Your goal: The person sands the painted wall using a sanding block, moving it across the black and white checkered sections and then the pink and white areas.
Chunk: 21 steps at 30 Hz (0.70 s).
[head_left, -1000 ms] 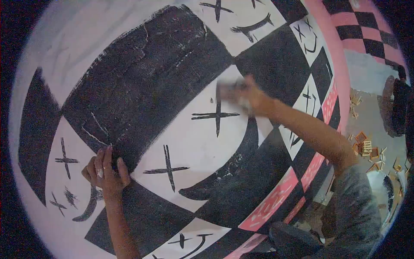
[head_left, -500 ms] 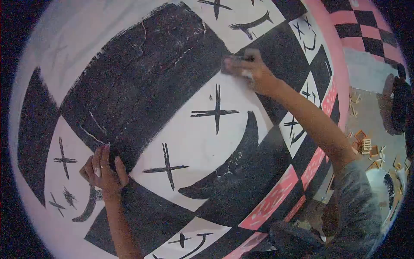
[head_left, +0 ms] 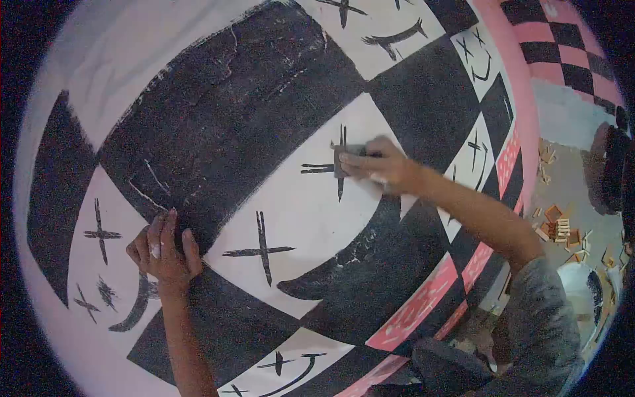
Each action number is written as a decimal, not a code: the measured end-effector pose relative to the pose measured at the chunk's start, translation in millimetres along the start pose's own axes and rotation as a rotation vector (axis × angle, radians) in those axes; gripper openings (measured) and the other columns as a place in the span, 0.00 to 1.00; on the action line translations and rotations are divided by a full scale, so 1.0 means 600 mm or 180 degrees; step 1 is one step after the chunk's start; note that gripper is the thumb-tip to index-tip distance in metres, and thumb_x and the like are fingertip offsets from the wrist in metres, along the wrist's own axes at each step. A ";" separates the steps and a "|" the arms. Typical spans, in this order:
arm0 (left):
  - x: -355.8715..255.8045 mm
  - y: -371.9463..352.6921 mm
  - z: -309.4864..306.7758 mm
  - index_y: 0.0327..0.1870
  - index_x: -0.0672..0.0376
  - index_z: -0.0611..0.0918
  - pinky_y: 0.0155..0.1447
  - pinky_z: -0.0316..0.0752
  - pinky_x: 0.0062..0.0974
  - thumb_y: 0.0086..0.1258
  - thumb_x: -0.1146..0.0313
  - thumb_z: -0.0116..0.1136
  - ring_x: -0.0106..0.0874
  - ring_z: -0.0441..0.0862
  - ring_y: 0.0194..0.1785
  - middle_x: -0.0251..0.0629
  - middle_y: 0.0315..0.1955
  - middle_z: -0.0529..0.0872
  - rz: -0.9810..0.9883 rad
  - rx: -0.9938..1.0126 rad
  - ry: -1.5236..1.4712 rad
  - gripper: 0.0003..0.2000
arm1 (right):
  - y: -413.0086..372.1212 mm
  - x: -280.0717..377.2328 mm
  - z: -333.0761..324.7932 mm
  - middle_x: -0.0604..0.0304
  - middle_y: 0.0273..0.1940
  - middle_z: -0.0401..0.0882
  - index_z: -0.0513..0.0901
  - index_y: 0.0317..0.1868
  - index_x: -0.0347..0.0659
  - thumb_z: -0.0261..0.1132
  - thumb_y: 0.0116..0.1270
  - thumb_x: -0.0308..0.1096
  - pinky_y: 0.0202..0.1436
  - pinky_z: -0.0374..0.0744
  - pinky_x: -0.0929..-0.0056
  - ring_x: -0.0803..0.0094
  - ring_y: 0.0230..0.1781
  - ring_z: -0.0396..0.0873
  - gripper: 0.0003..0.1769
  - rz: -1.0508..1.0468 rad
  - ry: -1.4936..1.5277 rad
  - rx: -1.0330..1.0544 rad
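A large curved panel (head_left: 357, 205), painted in black and white checks with crosses and smile shapes, fills most of the head view. My right hand (head_left: 390, 165) grips a small dark grey sanding pad (head_left: 341, 161) and presses it to a white check. The pad covers part of a black painted cross (head_left: 341, 188). My left hand (head_left: 165, 248) rests on the panel with bent fingers and the thumb apart, at the lower corner of a big black check (head_left: 225, 112). Whitish residue shows on its fingers. Cracks and scuffs mark that black check.
Pink edging (head_left: 522, 99) borders the panel at the right. Behind it stands a pink and black checked surface (head_left: 562, 40). Small wooden pieces (head_left: 562, 228) lie scattered on the floor, near a white round object with a dark patch (head_left: 582, 288).
My right hand has moved down with the sanding pad, from the black check's corner onto the painted cross. My left hand stays at nearly the same spot. The view has shifted slightly.
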<state>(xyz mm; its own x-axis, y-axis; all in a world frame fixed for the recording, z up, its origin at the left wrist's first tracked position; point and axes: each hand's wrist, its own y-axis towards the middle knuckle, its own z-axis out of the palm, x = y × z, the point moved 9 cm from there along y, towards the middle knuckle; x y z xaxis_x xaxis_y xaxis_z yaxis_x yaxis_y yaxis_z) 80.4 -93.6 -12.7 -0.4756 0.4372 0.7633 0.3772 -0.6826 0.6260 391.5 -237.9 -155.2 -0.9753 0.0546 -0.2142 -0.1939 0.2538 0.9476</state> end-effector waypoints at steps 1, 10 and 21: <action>0.002 -0.002 0.002 0.51 0.57 0.83 0.54 0.64 0.38 0.65 0.64 0.58 0.37 0.75 0.48 0.39 0.46 0.84 -0.0026 0.0069 -0.0036 0.15 | 0.009 0.014 -0.013 0.61 0.64 0.74 0.81 0.58 0.55 0.64 0.55 0.27 0.55 0.68 0.62 0.59 0.45 0.74 0.27 -0.0487 -0.0647 0.0007; 0.004 0.010 -0.002 0.49 0.56 0.83 0.49 0.64 0.36 0.63 0.63 0.56 0.34 0.76 0.44 0.36 0.42 0.84 0.0016 -0.0045 -0.0001 0.15 | -0.010 0.048 -0.035 0.63 0.60 0.77 0.84 0.53 0.48 0.65 0.54 0.23 0.58 0.69 0.65 0.59 0.52 0.72 0.23 0.0038 -0.0180 -0.0199; 0.000 0.016 -0.001 0.46 0.56 0.83 0.47 0.64 0.35 0.63 0.63 0.57 0.34 0.77 0.41 0.36 0.41 0.84 0.0082 -0.0047 -0.0106 0.13 | -0.180 0.016 -0.043 0.53 0.45 0.80 0.76 0.52 0.25 0.56 0.74 0.35 0.39 0.84 0.72 0.69 0.39 0.81 0.18 0.3618 0.3667 -0.3488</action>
<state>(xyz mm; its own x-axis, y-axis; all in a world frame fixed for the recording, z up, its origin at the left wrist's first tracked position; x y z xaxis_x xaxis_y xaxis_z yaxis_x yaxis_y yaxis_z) 83.5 -100.3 -6.9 -0.4391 0.4383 0.7843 0.3772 -0.7023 0.6037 400.4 -289.5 -253.3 -0.1782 -0.9358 0.3040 0.9438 -0.0751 0.3220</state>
